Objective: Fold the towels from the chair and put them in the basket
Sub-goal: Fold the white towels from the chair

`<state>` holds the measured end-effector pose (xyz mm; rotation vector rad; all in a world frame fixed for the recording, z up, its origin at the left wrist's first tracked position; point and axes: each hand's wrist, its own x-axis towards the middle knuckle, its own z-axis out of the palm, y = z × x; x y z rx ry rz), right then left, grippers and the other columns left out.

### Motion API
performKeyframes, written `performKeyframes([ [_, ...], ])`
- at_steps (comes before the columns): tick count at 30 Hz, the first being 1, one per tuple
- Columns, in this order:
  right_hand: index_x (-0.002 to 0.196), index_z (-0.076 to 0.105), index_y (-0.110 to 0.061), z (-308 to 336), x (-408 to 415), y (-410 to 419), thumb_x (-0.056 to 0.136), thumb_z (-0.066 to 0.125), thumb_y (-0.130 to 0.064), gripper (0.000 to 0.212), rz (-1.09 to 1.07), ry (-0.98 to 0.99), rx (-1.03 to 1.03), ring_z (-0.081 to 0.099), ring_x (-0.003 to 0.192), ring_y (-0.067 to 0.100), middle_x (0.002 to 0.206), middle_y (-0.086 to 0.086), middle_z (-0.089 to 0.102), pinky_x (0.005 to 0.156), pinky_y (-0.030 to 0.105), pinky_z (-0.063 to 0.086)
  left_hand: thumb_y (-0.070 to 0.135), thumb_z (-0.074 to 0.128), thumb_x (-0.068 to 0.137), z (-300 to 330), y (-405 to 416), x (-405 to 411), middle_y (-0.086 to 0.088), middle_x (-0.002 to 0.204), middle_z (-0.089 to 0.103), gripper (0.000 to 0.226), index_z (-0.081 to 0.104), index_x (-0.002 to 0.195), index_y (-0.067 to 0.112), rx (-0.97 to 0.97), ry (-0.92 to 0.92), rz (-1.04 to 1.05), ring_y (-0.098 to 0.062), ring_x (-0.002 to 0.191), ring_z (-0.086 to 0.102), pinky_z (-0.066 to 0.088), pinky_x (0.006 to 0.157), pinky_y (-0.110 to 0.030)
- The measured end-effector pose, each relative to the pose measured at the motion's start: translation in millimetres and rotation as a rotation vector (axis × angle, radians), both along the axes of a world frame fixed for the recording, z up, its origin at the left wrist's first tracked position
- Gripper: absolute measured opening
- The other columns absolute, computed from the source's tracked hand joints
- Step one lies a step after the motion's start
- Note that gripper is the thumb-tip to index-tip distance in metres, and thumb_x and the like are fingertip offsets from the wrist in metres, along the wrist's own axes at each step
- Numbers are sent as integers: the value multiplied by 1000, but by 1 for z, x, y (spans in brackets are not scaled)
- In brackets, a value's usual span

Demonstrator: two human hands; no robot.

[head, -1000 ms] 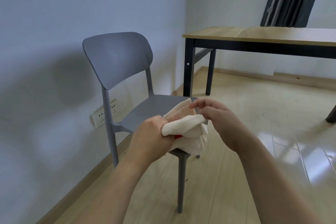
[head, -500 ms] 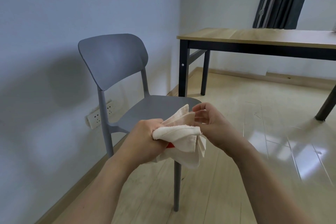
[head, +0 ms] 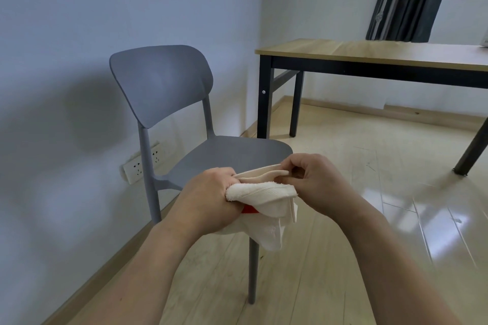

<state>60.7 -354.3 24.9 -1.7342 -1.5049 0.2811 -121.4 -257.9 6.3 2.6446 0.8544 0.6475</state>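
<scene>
My hands have closed in since a second ago, left hand (head: 211,198) gripping the towel (head: 264,202), right hand (head: 314,182) pinching its top edge above the chair (head: 232,153), so folding is nearly finished.

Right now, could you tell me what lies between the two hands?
In the head view, only the cream towel spans between the left hand and the right hand; both grip it.

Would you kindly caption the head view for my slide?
Both hands, left and right, grip a cream towel above a grey chair.
</scene>
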Motion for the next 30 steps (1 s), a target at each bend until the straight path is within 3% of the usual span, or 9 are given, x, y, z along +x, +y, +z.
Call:
performKeyframes([
  [4, 79, 64, -16, -4, 3, 0, 82, 68, -12, 8, -63, 14, -27, 63, 82, 21, 83, 0, 66, 76, 37, 57, 35, 61, 86, 2, -3, 2, 12, 83, 57, 17, 72, 90, 23, 57, 10, 29, -6, 74, 51, 34, 58, -17],
  [11, 89, 62, -22, -6, 2, -7, 85, 67, -27, 8, -43, 111, -38, 63, 81, 11, 87, -6, 66, 72, 24, 55, 34, 58, 85, 2, -3, 2, 14, 81, 53, 16, 69, 87, 24, 92, -13, 67, -3, 67, 46, 27, 55, -14],
  [13, 87, 64, -23, -6, 2, -10, 87, 64, -29, 6, -54, 77, 14, 62, 78, 13, 82, -6, 66, 71, 28, 55, 34, 57, 85, 1, -3, 2, 14, 81, 53, 17, 70, 89, 23, 95, -6, 67, -2, 66, 45, 27, 55, -13],
  [18, 92, 53, -32, -6, -4, -14, 91, 59, -21, 13, 58, 131, 70, 61, 71, 15, 75, -2, 63, 67, 28, 54, 35, 56, 85, 0, -2, 4, 12, 88, 57, 17, 68, 91, 25, 87, -11, 95, -4, 74, 49, 29, 56, -13],
  [21, 90, 56, -26, -3, -9, -16, 95, 51, -12, 16, 103, 116, 106, 59, 71, 9, 75, -6, 61, 63, 25, 53, 35, 57, 84, -1, 0, 4, 11, 93, 58, 16, 66, 93, 25, 53, -50, 124, -6, 81, 52, 34, 61, -15],
  [26, 90, 63, -23, -4, -13, -15, 96, 47, -7, 24, 142, 62, 119, 57, 87, 12, 90, -5, 61, 72, 22, 49, 30, 55, 85, -2, 2, 2, 10, 95, 58, 14, 68, 87, 23, 83, -40, 141, -8, 81, 49, 33, 70, -22],
  [30, 95, 65, -27, -5, -15, -16, 90, 55, -11, 19, 176, -41, 13, 53, 88, 7, 96, -7, 52, 77, 22, 50, 25, 54, 85, -2, 2, 3, 9, 94, 58, 16, 69, 87, 20, 88, -28, 194, -10, 80, 50, 34, 70, -24],
])
